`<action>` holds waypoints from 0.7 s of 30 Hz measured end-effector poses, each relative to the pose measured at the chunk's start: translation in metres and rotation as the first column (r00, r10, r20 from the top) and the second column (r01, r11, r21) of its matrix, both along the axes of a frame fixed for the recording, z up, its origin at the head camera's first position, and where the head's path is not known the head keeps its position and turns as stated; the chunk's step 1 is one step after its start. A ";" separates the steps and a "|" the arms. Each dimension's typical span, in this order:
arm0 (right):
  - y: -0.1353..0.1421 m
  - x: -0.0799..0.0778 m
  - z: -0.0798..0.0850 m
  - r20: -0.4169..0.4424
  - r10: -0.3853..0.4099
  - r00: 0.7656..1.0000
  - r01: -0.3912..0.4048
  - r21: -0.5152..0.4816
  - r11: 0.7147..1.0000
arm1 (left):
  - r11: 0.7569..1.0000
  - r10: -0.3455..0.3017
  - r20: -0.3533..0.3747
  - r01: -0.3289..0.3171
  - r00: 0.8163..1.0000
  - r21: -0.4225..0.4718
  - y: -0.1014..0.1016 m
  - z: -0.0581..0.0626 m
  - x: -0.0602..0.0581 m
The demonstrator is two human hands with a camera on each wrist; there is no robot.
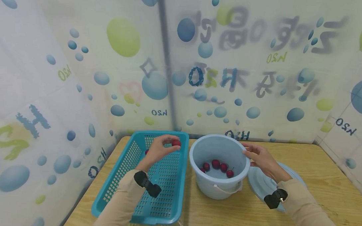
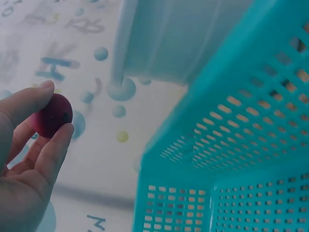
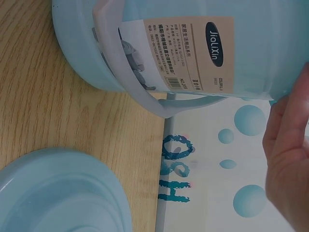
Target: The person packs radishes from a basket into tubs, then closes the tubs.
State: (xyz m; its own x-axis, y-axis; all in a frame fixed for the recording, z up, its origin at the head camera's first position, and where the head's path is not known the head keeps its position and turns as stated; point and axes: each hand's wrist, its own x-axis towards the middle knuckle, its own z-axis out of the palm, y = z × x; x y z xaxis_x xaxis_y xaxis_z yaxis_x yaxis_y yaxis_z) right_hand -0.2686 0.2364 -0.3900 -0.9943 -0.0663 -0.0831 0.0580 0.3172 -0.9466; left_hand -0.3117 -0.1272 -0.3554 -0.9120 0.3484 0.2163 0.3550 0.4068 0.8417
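Note:
Between thumb and fingertips, my left hand [image 1: 159,149] pinches a dark red plum [image 2: 52,116], held above the far end of a turquoise perforated basket [image 1: 184,166]. Another red plum [image 1: 146,151] shows in the basket, partly hidden behind the left hand. My right hand [image 1: 263,160] grips the right rim of a light blue bucket [image 1: 213,188], with the thumb at the rim and fingers against the outer side. Inside the bucket lie several dark red plums [image 1: 215,164], one with a thin stem.
A light blue round lid [image 3: 63,193] lies on the wooden table [image 1: 226,214], right of the bucket and partly under the right forearm. The bucket's pale handle [image 3: 145,99] hangs down its side. A bubble-patterned wall covering [image 1: 198,102] stands behind the table.

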 end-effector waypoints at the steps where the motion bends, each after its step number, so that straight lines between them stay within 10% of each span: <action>1: 0.000 0.000 0.000 0.000 0.000 1.000 0.000 0.001 1.000 | 1.000 -0.004 -0.002 0.004 1.000 0.001 0.003 0.002 0.000; 21: 0.000 -0.001 0.000 -0.009 0.004 1.000 -0.004 0.012 1.000 | 0.981 -0.160 -0.034 0.163 0.987 0.101 0.070 0.025 0.000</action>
